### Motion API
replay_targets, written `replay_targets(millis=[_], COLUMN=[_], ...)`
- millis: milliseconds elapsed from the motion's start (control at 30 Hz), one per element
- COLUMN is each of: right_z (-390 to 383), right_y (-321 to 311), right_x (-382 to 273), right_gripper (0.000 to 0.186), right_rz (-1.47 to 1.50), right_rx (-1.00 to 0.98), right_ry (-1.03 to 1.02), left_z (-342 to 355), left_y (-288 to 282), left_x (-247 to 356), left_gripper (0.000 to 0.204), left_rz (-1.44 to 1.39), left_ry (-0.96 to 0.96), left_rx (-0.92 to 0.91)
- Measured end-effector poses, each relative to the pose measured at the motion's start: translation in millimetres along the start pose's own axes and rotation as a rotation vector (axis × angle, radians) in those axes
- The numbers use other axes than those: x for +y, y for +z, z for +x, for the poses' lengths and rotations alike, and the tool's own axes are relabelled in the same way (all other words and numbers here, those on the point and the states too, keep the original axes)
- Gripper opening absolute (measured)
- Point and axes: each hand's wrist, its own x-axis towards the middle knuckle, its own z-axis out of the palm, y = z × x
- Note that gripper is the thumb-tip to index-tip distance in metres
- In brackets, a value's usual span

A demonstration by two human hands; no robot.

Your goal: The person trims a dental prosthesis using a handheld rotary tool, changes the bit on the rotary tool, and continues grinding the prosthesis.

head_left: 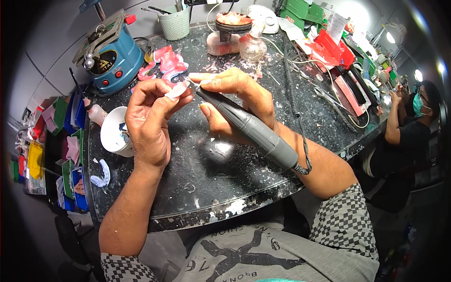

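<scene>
The right grip (256,98) is closed around a dark grey rotary handpiece (256,129), index finger stretched along its nose and thumb on the near side. Just left of the handpiece's tip, the left grip (151,124) pinches a small pale pink-and-white piece (176,90) between thumb and fingers; whether tip and piece touch, I cannot tell. A coiled black cord (307,157) leaves the handpiece's rear end. All this is held above a black, dust-speckled desk (192,185). Left of the handpiece, past the left grip, stand a white cup (111,135) and, nearer the wearer, a pale arch-shaped piece (102,174). Beyond the handpiece's tip lie pink-and-white moulded pieces (170,61), and farther to its left a blue machine (115,61). Beyond the handpiece, too, are a woven pot (174,27) and a clear glass jar (253,50). Well to the handpiece's right sits a masked co-worker (411,124).
</scene>
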Motion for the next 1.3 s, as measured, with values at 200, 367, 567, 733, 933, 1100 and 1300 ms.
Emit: replay_targets(millis=[200, 367, 567, 733, 933, 1100, 1300], right_z=[0, -2, 0, 1, 0, -2, 3], right_y=[1, 3, 0, -2, -3, -2, -4], right_x=[0, 4, 2, 0, -3, -5, -8], right_gripper=[0.035, 0.033, 0.032, 0.034, 0.035, 0.036, 0.036], right_rz=[-0.007, -0.011, -0.03, -0.019, -0.026, -0.001, -0.024], right_rx=[0.015, 0.034, 0.01, -0.024, -0.098, -0.105, -0.155], right_ry=[0.01, 0.005, 0.039, 0.049, 0.061, 0.088, 0.003], left_z=[-2, -1, 1, -1, -2, -2, -5], left_y=[0, -2, -4, -3, -4, -3, -6], left_x=[1, -1, -3, -3, -3, -4, -8], left_gripper=[0.009, 0.012, 0.014, 0.014, 0.016, 0.014, 0.015], left_rz=[-0.05, -0.062, -0.03, -0.03, -0.019, -0.042, -0.062], left_ry=[-0.041, -0.035, -0.038, -0.029, -0.05, -0.053, -0.033], left_rx=[-0.014, -0.017, -0.015, -0.025, -0.01, 0.028, 0.004])
